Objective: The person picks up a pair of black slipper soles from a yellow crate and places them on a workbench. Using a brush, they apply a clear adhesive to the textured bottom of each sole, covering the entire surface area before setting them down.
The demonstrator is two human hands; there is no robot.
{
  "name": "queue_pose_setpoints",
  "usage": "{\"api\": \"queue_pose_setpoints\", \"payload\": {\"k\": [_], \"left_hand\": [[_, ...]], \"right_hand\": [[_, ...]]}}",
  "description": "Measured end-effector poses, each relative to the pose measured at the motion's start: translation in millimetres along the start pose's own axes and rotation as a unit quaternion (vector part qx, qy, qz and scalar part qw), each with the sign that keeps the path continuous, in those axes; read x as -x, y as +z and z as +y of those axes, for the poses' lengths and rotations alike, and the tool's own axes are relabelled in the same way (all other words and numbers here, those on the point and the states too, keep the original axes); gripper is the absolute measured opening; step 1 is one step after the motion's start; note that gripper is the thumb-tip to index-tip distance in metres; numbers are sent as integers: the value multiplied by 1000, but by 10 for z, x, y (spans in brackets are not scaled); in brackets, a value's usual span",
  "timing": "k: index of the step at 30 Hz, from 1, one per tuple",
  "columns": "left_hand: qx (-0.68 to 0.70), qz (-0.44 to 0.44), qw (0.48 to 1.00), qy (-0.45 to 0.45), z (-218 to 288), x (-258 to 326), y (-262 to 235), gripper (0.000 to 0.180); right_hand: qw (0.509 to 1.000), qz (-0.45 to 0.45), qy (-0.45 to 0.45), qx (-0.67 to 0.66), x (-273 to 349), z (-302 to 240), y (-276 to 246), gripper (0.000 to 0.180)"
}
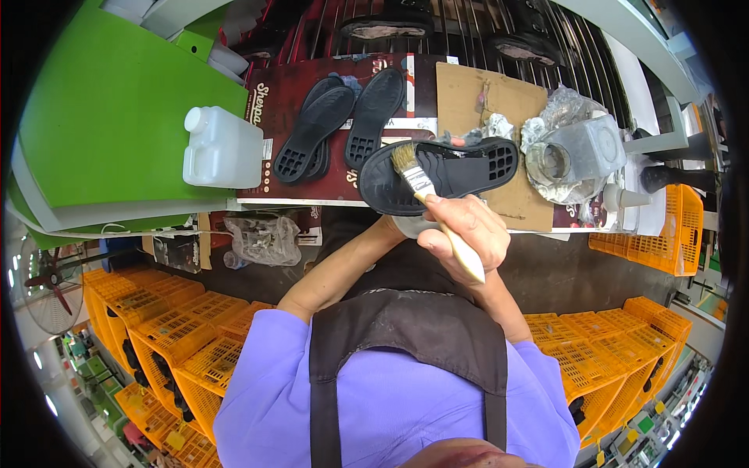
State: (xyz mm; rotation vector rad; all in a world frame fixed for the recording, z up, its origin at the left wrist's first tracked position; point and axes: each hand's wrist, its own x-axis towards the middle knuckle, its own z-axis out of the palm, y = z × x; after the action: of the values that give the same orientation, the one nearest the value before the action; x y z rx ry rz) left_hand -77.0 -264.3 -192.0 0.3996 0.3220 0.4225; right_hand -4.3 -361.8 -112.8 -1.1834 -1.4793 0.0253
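Note:
My right hand (470,232) is closed round the pale handle of a flat paintbrush (421,181). Its bristles lie against the inner face of a black shoe sole (460,173), towards the wide left end. Part of that face looks wet and glossy. My left hand (392,229) reaches under the sole and holds it up; most of the fingers are hidden, with pinkish fingertips at the far edge. Beyond it on the bench lie more black soles (377,109), some overlapping (318,132). At right, a cut-open clear plastic jug (589,152) lies on its side in crumpled wrapping.
A white plastic jug (222,148) stands at left beside a green panel (117,117). Cardboard (499,90) covers part of the bench. Black footwear (386,23) rests on a rod rack at the back. Orange crates (187,327) stand behind me on both sides.

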Motion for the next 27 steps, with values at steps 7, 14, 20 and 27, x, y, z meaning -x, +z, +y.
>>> {"api": "queue_pose_setpoints", "payload": {"k": [7, 14, 20, 27], "left_hand": [[-43, -28, 999, -6, -76, 63, 5, 32], [-237, -78, 967, 52, -168, 170, -12, 28], [-471, -136, 860, 144, -229, 260, -96, 24], [-559, -191, 806, 33, 25, 385, 82, 33]], "right_hand": [[999, -15, 4, -36, -26, -10, 8, 37], [996, -52, 16, -70, -86, 10, -35, 35], [991, -85, 42, -95, -132, 59, -93, 27], [966, -167, 135, -147, -244, 133, -290, 23]]}}
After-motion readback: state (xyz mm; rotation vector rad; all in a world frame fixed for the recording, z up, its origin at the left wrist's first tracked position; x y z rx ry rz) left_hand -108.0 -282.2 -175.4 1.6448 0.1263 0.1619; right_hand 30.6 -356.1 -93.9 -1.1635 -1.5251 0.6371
